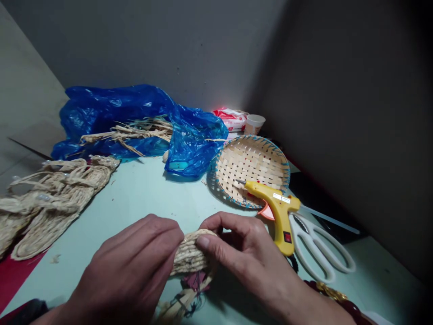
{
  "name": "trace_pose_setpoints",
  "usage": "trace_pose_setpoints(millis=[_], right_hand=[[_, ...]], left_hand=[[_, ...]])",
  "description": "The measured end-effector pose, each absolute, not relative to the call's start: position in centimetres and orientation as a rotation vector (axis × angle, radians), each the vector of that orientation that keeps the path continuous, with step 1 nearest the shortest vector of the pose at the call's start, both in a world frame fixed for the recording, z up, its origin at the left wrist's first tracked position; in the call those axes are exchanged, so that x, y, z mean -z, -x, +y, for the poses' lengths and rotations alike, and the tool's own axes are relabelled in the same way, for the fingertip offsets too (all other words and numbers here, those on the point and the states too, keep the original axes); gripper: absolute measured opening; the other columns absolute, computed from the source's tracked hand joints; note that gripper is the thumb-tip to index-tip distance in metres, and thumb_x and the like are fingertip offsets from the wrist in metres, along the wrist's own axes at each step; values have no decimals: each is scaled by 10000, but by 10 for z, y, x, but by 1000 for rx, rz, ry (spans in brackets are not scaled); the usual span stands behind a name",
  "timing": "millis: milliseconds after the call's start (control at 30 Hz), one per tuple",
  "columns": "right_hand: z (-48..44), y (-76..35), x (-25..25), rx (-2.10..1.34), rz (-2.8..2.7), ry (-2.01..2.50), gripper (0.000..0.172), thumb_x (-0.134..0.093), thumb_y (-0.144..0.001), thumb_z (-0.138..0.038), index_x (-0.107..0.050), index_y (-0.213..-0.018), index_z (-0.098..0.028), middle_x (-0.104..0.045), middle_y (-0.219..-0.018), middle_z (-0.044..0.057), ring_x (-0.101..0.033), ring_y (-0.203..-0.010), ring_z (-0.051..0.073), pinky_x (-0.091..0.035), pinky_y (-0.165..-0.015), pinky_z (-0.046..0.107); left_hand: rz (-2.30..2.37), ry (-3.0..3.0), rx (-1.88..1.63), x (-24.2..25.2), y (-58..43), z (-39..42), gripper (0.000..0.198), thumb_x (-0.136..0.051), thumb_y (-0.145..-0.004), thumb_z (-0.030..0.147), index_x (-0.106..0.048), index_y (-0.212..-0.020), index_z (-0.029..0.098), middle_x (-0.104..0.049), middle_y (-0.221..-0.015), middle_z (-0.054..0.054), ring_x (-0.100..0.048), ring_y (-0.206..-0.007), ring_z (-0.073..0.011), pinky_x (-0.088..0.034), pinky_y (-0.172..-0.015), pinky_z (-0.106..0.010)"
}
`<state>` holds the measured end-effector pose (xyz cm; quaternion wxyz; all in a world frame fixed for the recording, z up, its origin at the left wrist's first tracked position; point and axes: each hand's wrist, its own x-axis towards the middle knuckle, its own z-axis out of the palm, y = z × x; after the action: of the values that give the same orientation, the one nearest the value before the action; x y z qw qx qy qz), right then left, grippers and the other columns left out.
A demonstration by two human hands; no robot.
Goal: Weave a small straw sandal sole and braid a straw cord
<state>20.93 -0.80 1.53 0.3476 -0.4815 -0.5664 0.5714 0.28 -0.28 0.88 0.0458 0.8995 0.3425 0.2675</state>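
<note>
From the head view we find the woven straw piece [189,255] low in the middle of the picture, just above the pale green table [142,194] and caught between both hands. The left hand [135,266] lies over its left end with the fingers curled down and closed against it. The right hand [250,257] grips the right end, thumb laid along the top and fingers bent round the far edge. Only the short stretch between the two hands shows. It is pale tan, made of twisted cords packed side by side in ridges, with a rounded upper edge. Below it we see loose straw ends, dark threads and a bit of dark red material hanging toward the bottom edge; what they are fixed to we cannot tell. Just right of the right hand stands a yellow glue gun [277,207], its nozzle resting over the rim of a shallow bamboo basket [243,158] edged in blue. White scissors [321,253] lie beside the gun. Well to the left are finished straw sandals [50,198], and behind them a blue plastic bag [135,113] holding raw straw.
</note>
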Motion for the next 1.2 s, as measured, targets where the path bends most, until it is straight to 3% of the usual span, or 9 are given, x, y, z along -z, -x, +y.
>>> trace_pose_setpoints(millis=[200,367,533,667,833,967,1200], right_hand=[[-7,-211,-14,-1523,-1409,1218,221,-620,-882,-381,-664,-833,-171,-601,-693,-6,-520,-640,107,-392,-555,210],[-7,-212,-13,-1515,-1393,1192,188,-627,-880,-337,-661,-824,-160,-572,-667,-21,-487,-618,88,-378,-535,188],[-8,-213,-14,-1453,-1439,1169,176,-636,-873,-332,-664,-842,-160,-608,-699,-13,-531,-634,93,-411,-547,186],[-8,-212,-13,-1291,-1502,1208,153,-627,-871,-306,-670,-829,-166,-648,-722,2,-581,-650,111,-447,-573,205],[-9,-212,-10,-1152,-1544,1213,142,-629,-872,-317,-681,-829,-192,-681,-762,12,-629,-705,135,-475,-621,229],[-10,-211,-10,-1126,-1525,1184,116,-637,-872,-297,-682,-822,-203,-675,-740,-4,-624,-692,122,-474,-624,216],[-10,-210,-9,-1034,-1607,1146,134,-612,-879,-269,-678,-818,-170,-690,-781,31,-638,-720,144,-476,-643,240]], left_hand=[[1038,-3116,-874,-1,0,-9,287,-373,-926,72,-560,-1138,120,-664,-1032,-91,-573,-957,-242,-423,-881,-409],[926,-3353,-807,-3,0,-9,270,-454,-870,17,-591,-1098,58,-624,-1119,-166,-555,-1043,-318,-421,-894,-490],[1019,-3240,-929,2,3,-7,317,-433,-857,21,-612,-1104,109,-575,-1147,-137,-547,-1041,-299,-421,-874,-469],[1014,-2962,-1063,7,2,-5,364,-470,-831,36,-611,-1140,167,-590,-1093,-76,-564,-965,-229,-454,-808,-372],[942,-2789,-1136,7,3,-4,449,-481,-810,8,-588,-1211,180,-606,-1109,-54,-573,-1004,-170,-481,-854,-276],[881,-2817,-1098,5,8,-3,461,-569,-805,52,-582,-1249,174,-638,-1121,-64,-585,-1019,-196,-499,-875,-306],[917,-2736,-1222,4,14,-4,372,-566,-808,55,-648,-1146,188,-672,-1075,-60,-600,-1010,-222,-496,-844,-363]])
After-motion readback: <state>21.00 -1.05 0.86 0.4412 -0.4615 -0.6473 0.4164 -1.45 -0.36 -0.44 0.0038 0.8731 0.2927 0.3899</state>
